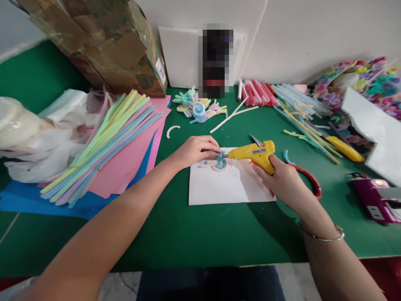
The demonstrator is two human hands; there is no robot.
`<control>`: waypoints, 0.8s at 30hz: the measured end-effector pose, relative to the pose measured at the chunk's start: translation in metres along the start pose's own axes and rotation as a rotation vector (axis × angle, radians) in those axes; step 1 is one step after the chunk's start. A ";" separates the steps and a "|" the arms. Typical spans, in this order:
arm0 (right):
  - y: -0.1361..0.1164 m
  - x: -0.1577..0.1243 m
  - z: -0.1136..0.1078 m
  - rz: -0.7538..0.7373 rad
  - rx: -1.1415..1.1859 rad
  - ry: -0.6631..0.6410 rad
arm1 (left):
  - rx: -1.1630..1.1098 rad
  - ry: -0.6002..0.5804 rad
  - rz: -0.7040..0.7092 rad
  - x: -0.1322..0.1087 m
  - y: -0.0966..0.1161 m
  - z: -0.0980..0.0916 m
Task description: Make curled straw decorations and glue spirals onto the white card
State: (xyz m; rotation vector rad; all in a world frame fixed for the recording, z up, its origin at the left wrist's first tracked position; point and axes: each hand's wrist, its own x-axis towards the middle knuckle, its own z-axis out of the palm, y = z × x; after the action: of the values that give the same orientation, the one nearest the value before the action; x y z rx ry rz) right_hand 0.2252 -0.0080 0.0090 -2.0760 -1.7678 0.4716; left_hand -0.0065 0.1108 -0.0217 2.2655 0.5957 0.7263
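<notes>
In my right hand (pixel 278 179) is a yellow hot glue gun (pixel 253 154), its nozzle pointing left. The tip meets the top of a small pipe-cleaner spiral (pixel 221 164), blue in the middle with a cream outer coil and pale loops to its left. My left hand (pixel 200 150) pinches this piece at its upper edge, fingertips close to the nozzle. Both the piece and the gun's tip are over a white board (pixel 216 188) lying on the green table (pixel 200 234). A red-handled tool (pixel 310 179), partly hidden behind the gun and my right hand, lies beside the board.
Finished pipe-cleaner pieces (pixel 199 109) sit behind the board. Left are bundled pastel pipe cleaners (pixel 103 146) on coloured sheets, plastic bags (pixel 40 146) and a cardboard box (pixel 103 46). Right are red-pink sticks (pixel 257 93), a yellow-handled cutter (pixel 344 148) and a purple device (pixel 372 198).
</notes>
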 end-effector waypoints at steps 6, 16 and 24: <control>-0.002 -0.001 -0.001 0.023 -0.039 -0.006 | -0.008 0.012 0.016 0.000 -0.001 0.000; -0.011 0.001 -0.003 0.039 -0.026 0.013 | -0.010 0.004 0.001 0.000 -0.001 0.000; -0.011 0.000 -0.008 0.160 0.031 -0.199 | 0.000 0.005 0.022 0.000 -0.001 0.000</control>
State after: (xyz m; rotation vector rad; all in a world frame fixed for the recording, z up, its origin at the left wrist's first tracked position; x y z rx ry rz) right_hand 0.2191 -0.0069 0.0211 -2.2244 -1.6932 0.7705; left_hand -0.0070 0.1112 -0.0226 2.2740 0.5736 0.7430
